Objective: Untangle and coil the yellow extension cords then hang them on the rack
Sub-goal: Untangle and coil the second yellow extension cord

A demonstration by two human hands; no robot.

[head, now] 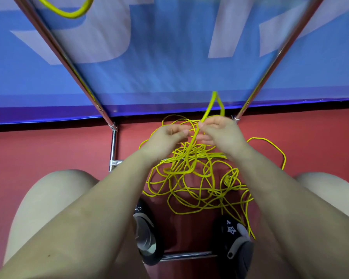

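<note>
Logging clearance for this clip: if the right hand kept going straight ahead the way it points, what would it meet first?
Probably the blue banner behind the rack; the right hand, pinching a raised loop of yellow cord, points up toward it. Depth is unclear, so the gap is hard to judge.

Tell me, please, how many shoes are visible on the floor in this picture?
2. The left shoe lies below the left forearm, and the right shoe lies beneath the tangled yellow cord, near the right forearm. Both are partly hidden by the arms.

Sports hall: red floor (pixel 48 150), blue banner (pixel 169 73).
</note>
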